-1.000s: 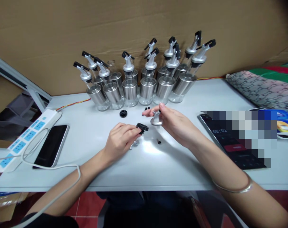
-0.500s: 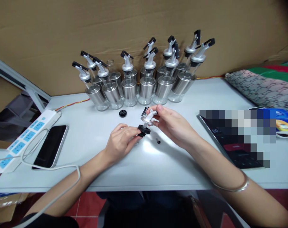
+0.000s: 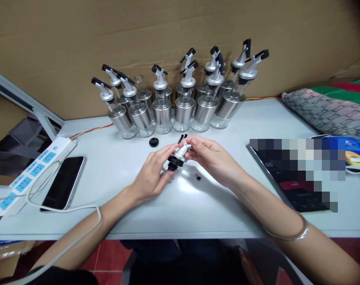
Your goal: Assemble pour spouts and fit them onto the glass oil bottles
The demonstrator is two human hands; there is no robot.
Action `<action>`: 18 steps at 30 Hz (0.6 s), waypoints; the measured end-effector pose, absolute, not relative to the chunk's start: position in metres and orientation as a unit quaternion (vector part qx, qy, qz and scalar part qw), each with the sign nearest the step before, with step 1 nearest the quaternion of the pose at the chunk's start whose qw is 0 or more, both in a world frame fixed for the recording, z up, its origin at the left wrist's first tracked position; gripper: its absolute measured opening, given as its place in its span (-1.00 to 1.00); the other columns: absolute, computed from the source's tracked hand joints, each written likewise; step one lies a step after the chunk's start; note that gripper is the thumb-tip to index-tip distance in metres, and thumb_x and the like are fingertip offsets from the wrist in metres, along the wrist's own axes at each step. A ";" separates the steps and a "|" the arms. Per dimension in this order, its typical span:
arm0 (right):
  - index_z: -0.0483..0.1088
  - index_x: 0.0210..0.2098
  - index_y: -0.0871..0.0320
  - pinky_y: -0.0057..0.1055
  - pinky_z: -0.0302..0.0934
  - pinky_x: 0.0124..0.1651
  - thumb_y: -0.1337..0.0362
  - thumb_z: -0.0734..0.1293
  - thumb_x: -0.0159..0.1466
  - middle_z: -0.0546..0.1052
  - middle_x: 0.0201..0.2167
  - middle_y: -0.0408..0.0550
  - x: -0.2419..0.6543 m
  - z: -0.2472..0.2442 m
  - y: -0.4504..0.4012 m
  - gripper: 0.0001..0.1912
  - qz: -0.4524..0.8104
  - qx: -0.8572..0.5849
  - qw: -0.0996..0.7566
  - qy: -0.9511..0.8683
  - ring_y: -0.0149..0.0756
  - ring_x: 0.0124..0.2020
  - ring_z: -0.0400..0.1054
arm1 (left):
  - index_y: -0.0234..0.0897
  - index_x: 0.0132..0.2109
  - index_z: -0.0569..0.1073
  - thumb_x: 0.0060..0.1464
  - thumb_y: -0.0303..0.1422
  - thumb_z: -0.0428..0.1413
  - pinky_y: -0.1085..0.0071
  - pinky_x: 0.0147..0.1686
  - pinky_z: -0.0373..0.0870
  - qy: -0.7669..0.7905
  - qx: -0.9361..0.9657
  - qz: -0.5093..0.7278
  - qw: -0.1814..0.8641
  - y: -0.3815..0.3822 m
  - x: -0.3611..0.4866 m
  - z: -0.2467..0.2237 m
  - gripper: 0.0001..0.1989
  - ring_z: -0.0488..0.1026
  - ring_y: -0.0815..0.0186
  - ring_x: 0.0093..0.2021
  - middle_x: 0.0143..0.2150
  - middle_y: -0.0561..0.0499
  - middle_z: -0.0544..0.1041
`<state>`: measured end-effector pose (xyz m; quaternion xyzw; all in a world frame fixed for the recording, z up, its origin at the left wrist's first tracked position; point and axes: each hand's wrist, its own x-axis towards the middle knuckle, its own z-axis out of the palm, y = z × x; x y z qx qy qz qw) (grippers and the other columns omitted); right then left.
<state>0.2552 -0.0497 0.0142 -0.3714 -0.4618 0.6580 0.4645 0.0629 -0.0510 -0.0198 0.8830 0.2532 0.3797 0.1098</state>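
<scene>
Holding silver pour spout point(image 3: 183, 151) against black ribbed stopper point(image 3: 174, 162), just above the table point(image 3: 198, 215)!
Pinching spout in right hand point(image 3: 215, 158), stopper in left hand point(image 3: 148, 174), fingers of both curled nearly together. Crossed at left forearm by white cable point(image 3: 99, 215); flanked by power strip point(image 3: 35, 168) and black-screened phone point(image 3: 65, 182) on the left, by partly pixelated touchscreen device point(image 3: 287, 190) on the right; backed by spout-topped bottles point(image 3: 184, 113), clear of both hands. Counting now: ten of those, at least one uncapped bottle point(image 3: 139, 82) behind, one loose black stopper point(image 3: 154, 142), two slim black levers point(image 3: 180, 138) just beyond right hand, one small black-ended piece point(image 3: 198, 178) nearer the front edge.
</scene>
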 end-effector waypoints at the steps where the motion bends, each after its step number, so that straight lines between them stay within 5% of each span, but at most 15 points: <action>1: 0.47 -0.36 0.13 -0.42 0.22 -0.21 -0.07 0.37 0.10 0.43 -0.47 -0.16 0.256 0.014 -0.050 -0.62 0.659 -0.368 0.461 -0.466 -0.42 -0.40 0.30 | -0.20 0.31 -0.06 0.26 -0.35 -0.10 0.18 0.04 0.35 0.247 0.888 0.372 0.113 -0.051 0.063 -0.018 -0.47 0.27 0.16 0.19 0.20 -0.22 0.30; 18: 0.49 -0.36 0.16 -0.45 0.23 -0.36 -0.01 0.41 0.09 0.45 -0.54 -0.19 0.255 0.014 -0.051 -0.66 0.704 -0.339 0.441 -0.440 -0.47 -0.53 0.31 | -0.19 0.15 0.15 0.29 -0.20 -0.14 0.25 -0.15 0.22 0.278 0.878 0.374 0.112 -0.054 0.061 -0.013 -0.65 0.41 0.19 -0.10 -0.02 -0.13 0.45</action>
